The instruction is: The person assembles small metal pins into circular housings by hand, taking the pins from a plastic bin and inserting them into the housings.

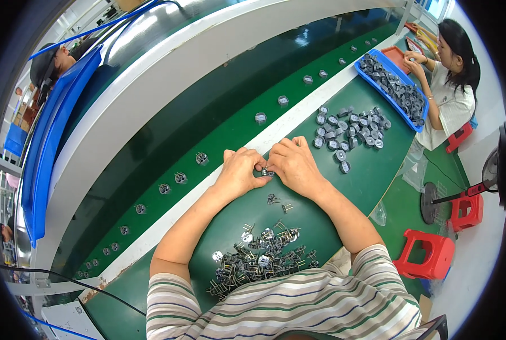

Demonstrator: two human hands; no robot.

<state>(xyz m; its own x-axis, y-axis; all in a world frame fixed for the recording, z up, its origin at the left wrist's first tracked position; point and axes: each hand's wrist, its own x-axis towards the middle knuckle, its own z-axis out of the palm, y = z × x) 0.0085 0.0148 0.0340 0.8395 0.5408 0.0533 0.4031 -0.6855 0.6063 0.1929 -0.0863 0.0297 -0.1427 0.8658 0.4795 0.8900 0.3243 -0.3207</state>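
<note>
Over the green worktop (315, 212), my left hand (239, 174) and my right hand (291, 167) meet with their fingers closed on one small grey part with metal bits (266, 172). My fingertips cover much of it, so its exact kind is hard to make out. Just below my hands lie two loose pinned metal pieces (272, 199). Closer to my body is a heap of similar pinned pieces (258, 258), some showing pale round faces. Right of my right hand, a group of short round grey housings (352, 129) is spread on the worktop.
Beyond a white rail (290, 127), a green conveyor belt (230, 136) carries spaced-out small parts. A blue tray (384, 100) of grey housings sits at the far right, near a seated co-worker (454, 79). Red stools (428, 252) and a black fan (495, 170) stand right.
</note>
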